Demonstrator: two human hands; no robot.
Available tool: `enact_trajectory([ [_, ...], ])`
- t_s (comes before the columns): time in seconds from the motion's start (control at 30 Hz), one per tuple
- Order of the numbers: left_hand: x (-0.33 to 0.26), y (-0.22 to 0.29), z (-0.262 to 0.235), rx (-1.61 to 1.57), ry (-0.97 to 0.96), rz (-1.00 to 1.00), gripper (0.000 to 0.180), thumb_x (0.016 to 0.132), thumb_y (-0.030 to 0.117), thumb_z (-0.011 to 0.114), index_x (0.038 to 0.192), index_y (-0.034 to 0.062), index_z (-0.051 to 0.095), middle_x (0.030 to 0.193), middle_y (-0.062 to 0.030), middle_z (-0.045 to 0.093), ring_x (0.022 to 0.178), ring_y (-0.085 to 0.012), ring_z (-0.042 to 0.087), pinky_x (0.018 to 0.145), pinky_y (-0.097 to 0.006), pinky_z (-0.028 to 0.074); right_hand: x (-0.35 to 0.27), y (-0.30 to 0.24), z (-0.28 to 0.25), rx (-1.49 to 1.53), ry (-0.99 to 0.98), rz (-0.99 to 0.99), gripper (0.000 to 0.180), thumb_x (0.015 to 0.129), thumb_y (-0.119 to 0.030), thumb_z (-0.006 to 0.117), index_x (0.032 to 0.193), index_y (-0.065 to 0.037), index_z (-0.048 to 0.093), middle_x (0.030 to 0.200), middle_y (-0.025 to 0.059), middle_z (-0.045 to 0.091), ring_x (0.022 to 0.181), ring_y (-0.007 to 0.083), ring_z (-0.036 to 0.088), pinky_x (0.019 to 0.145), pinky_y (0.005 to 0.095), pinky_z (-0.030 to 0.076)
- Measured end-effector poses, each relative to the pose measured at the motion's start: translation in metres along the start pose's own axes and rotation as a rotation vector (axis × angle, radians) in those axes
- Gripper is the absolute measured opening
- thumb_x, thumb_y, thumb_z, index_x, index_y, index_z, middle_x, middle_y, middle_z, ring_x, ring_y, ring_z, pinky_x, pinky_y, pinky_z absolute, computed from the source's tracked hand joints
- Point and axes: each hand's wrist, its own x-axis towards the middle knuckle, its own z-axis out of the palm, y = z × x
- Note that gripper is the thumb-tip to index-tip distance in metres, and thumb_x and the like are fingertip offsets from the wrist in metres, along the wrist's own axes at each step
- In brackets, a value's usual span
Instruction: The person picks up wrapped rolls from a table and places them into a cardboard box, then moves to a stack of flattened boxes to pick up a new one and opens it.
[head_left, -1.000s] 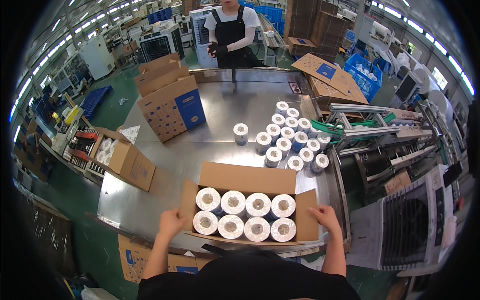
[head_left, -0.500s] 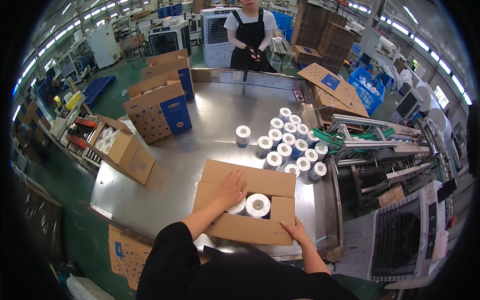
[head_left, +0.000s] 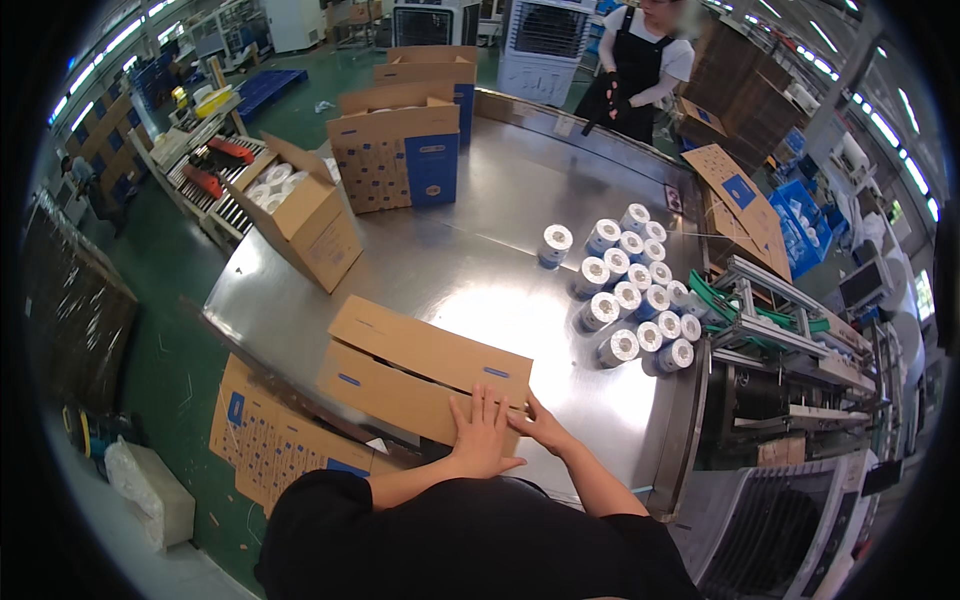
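A brown cardboard box lies in front of me at the near edge of the metal table, its long flaps folded over with a narrow dark gap between them. The rolls inside are hidden. My left hand presses flat on top near the right end, its fingers spread. At that same end my right hand grips the box's edge, thumb side on the top. To the right stand several white rolls in blue-printed wrap, grouped upright; one roll stands apart from them.
An open box of rolls stands at the table's left edge, beside a roller conveyor. More open boxes are behind it. A machine with green guides adjoins the right side. A person stands across the table. Flattened cardboard leans below the near edge.
The box's flaps have come down over the rolls, and the box sits farther left. My left hand has shifted to its right end. The view has turned left.
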Motion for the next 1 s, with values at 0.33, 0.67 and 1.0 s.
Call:
enact_trajectory([
  [0.33,-0.019,-0.267,-0.034,0.149,0.009,-0.47,0.099,0.069,0.037,0.068,0.146,0.014,0.01,0.152,-0.015,0.007,0.14,-0.0374,-0.004,0.095,-0.077,0.007,0.045,0.018,0.087,-0.412,-0.322,-0.009,0.056,0.087,-0.039,0.061,0.125,0.0,0.051,0.116,0.0152,0.061,0.108,0.0227,0.057,0.093,0.031,0.044],
  [0.67,0.002,-0.307,0.019,0.134,0.474,-0.707,0.087,0.08,0.009,0.061,0.146,0.0114,0.004,0.151,-0.0098,0.008,0.141,-0.0265,0.002,0.113,-0.05,0.006,-0.061,0.223,0.027,-1.038,0.044,0.345,0.041,0.089,-0.037,0.044,0.119,-0.012,0.056,0.118,0.0176,0.058,0.11,0.0345,0.055,0.093,0.0481,0.04],
  [1.0,-0.296,-0.154,0.235,-0.428,0.096,-0.985,0.018,0.083,0.01,0.047,0.082,-0.0042,0.059,0.08,-0.0217,0.06,0.078,-0.0407,0.057,0.072,-0.047,0.045,-0.079,0.221,0.005,-1.243,-0.046,0.436,0.042,0.071,-0.027,0.059,0.111,-0.012,0.058,0.106,0.0149,0.062,0.102,0.0313,0.058,0.085,0.0459,0.046],
])
